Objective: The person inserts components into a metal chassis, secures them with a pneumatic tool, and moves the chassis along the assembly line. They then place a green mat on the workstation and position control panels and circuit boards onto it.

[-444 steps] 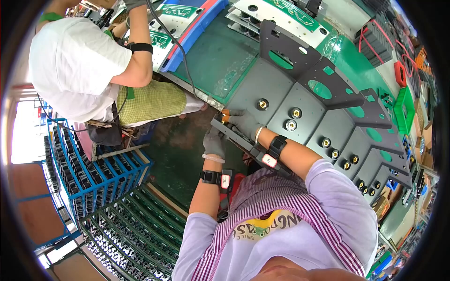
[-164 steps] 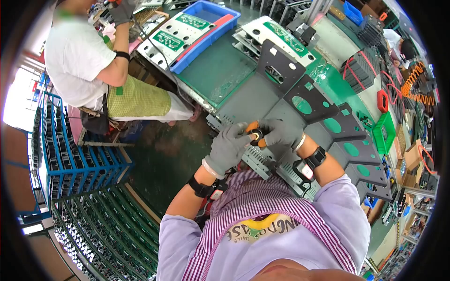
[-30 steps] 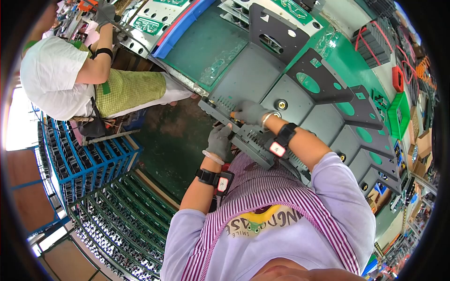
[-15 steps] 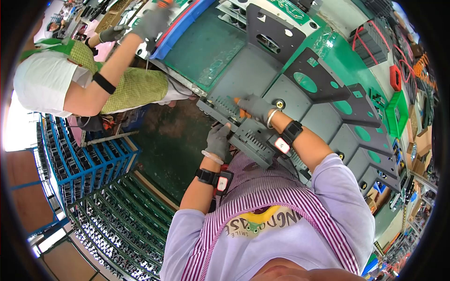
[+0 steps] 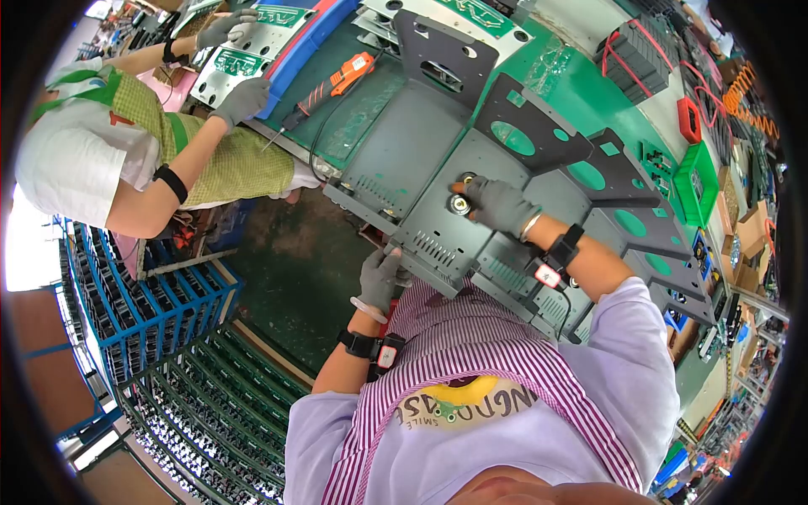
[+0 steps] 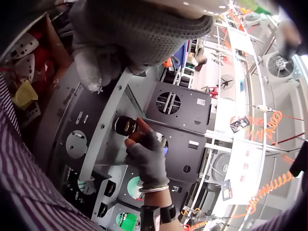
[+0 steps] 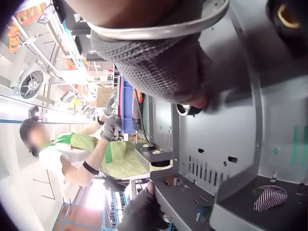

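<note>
Several grey sheet-metal panels with upright, hole-cut back plates stand in a row along the bench. My right hand, in a grey glove with orange fingertips, reaches over the second panel. Its thumb and index finger pinch a round black part with a brass-coloured centre; a similar one shows right beside it. From the left wrist view, that black part looks like a short cylinder against the panel. My gloved left hand grips the front flange of the panels, thumb on top, other fingers partly hidden.
A corded orange electric screwdriver lies across the green bench mat on the left. Beyond it stand a blue tray and another person in grey gloves. A green bin sits at the right; blue racks stand lower left.
My right hand has moved from the first panel rightward to the round parts in the second. My left hand has slid right along the flange. The other person has let go of the orange screwdriver.
</note>
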